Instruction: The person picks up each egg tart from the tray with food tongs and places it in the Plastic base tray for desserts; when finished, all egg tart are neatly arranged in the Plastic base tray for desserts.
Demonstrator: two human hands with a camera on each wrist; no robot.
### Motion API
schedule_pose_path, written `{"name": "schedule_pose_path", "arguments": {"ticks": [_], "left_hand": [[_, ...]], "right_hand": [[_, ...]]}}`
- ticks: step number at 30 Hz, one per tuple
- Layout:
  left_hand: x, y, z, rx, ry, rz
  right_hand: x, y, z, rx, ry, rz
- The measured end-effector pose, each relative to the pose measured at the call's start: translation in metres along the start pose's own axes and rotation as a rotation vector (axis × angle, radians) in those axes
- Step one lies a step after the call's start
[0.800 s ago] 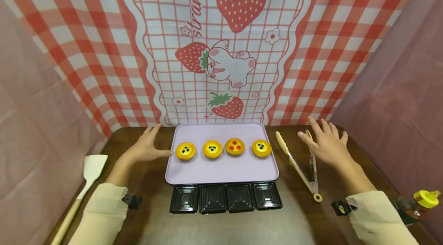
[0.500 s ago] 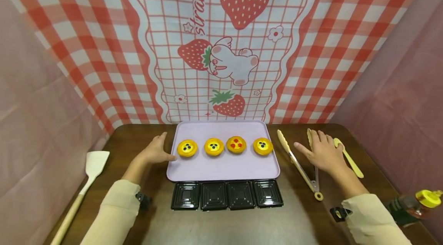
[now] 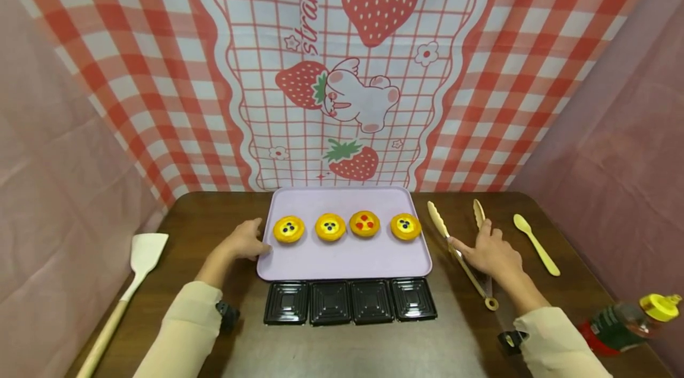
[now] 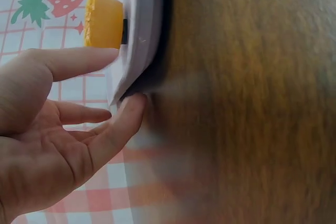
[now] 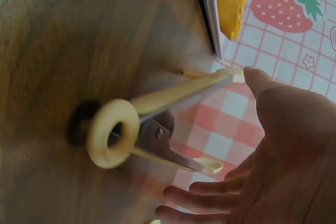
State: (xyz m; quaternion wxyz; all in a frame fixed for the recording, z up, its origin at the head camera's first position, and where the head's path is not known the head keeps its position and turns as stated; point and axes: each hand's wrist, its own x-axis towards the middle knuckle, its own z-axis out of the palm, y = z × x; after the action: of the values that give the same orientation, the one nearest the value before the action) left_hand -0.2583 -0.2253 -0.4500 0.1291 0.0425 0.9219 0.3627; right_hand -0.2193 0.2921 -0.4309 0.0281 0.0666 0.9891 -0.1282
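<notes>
In the head view my left hand (image 3: pixel 243 241) is at the left edge of a pale lilac tray (image 3: pixel 347 265). Its thumb lies over the rim and the other fingers stay outside; the left wrist view shows the index fingertip by the tray's corner (image 4: pixel 144 30), apart from the thumb. Several tarts stand in a row on the tray, one tart (image 3: pixel 365 224) red-topped, the others, like the leftmost tart (image 3: pixel 288 229), dotted dark blue. My right hand (image 3: pixel 494 253) spreads over spread food tongs (image 3: pixel 467 270), thumb by the left arm and straight fingers by the right one.
Several square black plastic containers (image 3: pixel 329 302) line up before the tray. A white spatula (image 3: pixel 146 250) lies at the left, a cream spoon (image 3: pixel 537 245) at the right. A yellow-capped bottle (image 3: pixel 622 327) stands front right. A checked cloth (image 3: pixel 465 87) hangs behind the table.
My left hand has moved right and down onto the tray's left edge. The right hand has lowered leftward over the tongs, uncovering the spoon. Tray and tarts keep their places.
</notes>
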Motion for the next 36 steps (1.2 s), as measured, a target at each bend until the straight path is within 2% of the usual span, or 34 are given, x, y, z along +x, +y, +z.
{"name": "schedule_pose_path", "arguments": {"ticks": [5,11,19,27,36], "left_hand": [[0.003,0.000,0.004,-0.045,0.009,0.008],[0.004,0.000,0.005,-0.048,0.023,-0.005],[0.008,-0.005,0.007,-0.014,0.032,0.008],[0.008,-0.004,0.006,0.014,0.051,0.022],[0.005,-0.003,0.006,-0.037,0.037,-0.012]], "right_hand": [[0.001,0.000,0.005,0.022,-0.029,0.036],[0.000,-0.003,0.013,0.068,-0.036,0.056],[0.000,-0.002,0.022,0.120,0.004,0.132],[-0.002,0.002,0.030,0.168,0.034,0.152],[-0.002,0.008,0.028,0.222,0.101,0.124]]}}
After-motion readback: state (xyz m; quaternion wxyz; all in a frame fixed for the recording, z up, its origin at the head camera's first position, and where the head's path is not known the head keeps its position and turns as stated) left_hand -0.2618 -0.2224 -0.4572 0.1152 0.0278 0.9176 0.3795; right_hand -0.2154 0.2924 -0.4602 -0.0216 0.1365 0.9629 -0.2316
